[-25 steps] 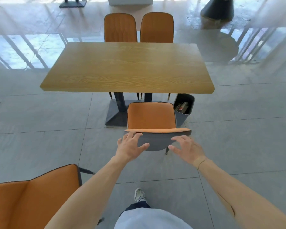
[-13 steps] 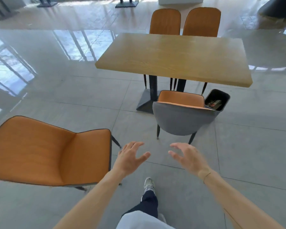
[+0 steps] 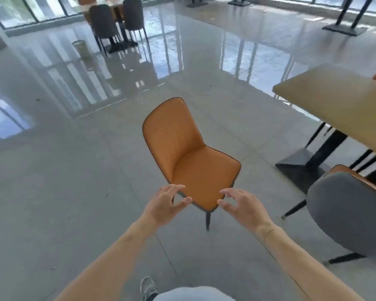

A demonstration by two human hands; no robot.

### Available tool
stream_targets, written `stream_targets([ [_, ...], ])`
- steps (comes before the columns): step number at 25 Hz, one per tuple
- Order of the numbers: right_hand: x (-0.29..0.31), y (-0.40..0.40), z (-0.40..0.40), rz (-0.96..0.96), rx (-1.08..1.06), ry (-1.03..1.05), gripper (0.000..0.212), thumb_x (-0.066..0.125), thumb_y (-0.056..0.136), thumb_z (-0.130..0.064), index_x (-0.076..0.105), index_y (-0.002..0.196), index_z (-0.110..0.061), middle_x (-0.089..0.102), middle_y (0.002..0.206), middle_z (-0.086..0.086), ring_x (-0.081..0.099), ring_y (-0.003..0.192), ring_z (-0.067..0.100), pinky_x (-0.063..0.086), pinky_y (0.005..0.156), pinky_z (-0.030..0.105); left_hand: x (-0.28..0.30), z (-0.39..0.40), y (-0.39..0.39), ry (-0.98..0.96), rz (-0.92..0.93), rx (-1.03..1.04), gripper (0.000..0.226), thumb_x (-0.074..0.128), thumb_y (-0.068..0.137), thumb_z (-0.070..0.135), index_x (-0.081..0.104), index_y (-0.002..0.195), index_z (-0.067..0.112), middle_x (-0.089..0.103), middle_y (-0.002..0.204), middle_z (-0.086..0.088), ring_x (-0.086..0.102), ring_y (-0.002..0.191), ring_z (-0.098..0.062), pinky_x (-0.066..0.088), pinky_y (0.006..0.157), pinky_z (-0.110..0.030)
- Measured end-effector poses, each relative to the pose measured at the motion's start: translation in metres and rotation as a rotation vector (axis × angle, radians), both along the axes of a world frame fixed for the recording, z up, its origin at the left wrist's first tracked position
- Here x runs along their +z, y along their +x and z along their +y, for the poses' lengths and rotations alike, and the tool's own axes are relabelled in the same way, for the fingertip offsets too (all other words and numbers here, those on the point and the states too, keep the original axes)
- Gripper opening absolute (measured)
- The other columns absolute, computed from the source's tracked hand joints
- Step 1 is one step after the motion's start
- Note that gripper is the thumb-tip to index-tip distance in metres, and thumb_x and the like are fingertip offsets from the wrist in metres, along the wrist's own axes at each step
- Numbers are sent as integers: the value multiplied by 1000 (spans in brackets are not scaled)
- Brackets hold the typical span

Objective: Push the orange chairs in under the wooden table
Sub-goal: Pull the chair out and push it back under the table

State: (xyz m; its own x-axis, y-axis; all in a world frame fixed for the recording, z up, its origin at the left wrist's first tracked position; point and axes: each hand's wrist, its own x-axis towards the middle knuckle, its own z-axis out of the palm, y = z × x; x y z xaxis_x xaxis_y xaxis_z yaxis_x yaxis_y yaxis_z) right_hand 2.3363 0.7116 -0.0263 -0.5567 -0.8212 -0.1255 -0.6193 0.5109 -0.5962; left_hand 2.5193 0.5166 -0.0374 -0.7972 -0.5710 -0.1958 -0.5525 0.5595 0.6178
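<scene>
With both the left hand [image 3: 164,206] and right hand [image 3: 243,206] spread wide and holding nothing over the loose chair [image 3: 188,157], which stands well apart from the table [image 3: 334,105], grip its backrest, probably steadier than the seat's front edge, turn it, then push.

Camera position: sitting at head height on the person, looking forward and down over both forearms.
Facing: pointing at an orange chair [image 3: 189,157] standing close ahead on the grey floor [image 3: 52,192].
Right edge: catching the wooden table [image 3: 334,105] nearby.
Far reach: taking in distant windows [image 3: 41,7].
Views: only one, sharing nothing.
</scene>
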Motion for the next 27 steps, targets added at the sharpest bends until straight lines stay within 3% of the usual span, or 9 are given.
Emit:
stream_targets([
  [6, 3, 103, -169, 51, 333, 35, 41, 50, 90, -57, 55, 126, -38, 62, 114, -15, 56, 105, 8, 47, 86, 32, -3, -104, 148, -1, 9, 276, 57, 52, 88, 63, 47, 137, 34, 48, 141, 5, 33, 136, -15, 28, 113, -42],
  [10, 7, 164, -256, 59, 443, 23, 40, 50, 90, -58, 54, 125, -41, 61, 115, -16, 58, 104, 8, 48, 89, 35, -11, -163, 221, 10, -13, 375, 58, 49, 88, 66, 47, 137, 34, 47, 142, 5, 33, 137, -16, 28, 113, -43],
  [13, 6, 190, -300, 83, 480, 34, 40, 51, 90, -57, 55, 126, -39, 62, 118, -15, 58, 106, 8, 45, 86, 28, -14, -200, 250, -14, -3, 406, 58, 48, 89, 67, 48, 136, 34, 49, 141, 6, 34, 136, -16, 28, 112, -43],
  [21, 0, 167, -394, 86, 461, 43, 44, 52, 90, -57, 55, 128, -35, 62, 123, -11, 57, 114, 11, 46, 95, 33, -26, -291, 234, -7, 3, 379, 57, 50, 89, 64, 51, 135, 29, 51, 140, 5, 34, 135, -14, 26, 109, -33],
  [27, -15, 95, -487, 106, 385, -15, 43, 47, 92, -57, 55, 127, -34, 64, 122, -9, 57, 113, 11, 44, 92, 31, -21, -397, 153, -39, -18, 313, 54, 53, 89, 61, 54, 132, 29, 53, 137, 5, 37, 133, -15, 31, 111, -40],
])
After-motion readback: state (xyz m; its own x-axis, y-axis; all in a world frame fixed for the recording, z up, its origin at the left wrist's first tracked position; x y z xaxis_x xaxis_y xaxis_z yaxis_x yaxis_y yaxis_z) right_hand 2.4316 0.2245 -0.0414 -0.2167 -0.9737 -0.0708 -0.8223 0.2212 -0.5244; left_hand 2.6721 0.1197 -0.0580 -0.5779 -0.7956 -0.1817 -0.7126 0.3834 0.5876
